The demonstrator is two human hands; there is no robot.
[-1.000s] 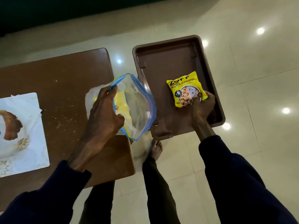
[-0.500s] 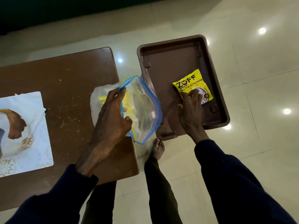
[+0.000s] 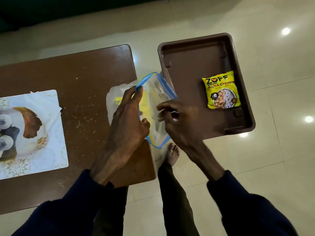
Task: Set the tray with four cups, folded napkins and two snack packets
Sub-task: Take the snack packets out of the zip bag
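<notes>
Packet (image 3: 221, 92) near tray (image 3: 187, 74) edge

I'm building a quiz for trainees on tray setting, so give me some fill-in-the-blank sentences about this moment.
The brown tray holds exactly ___ snack packet.
That packet's wrapper is mainly ___.
The left hand grips the zip bag by its ___ rim.
Missing words: one; yellow; blue.
</notes>
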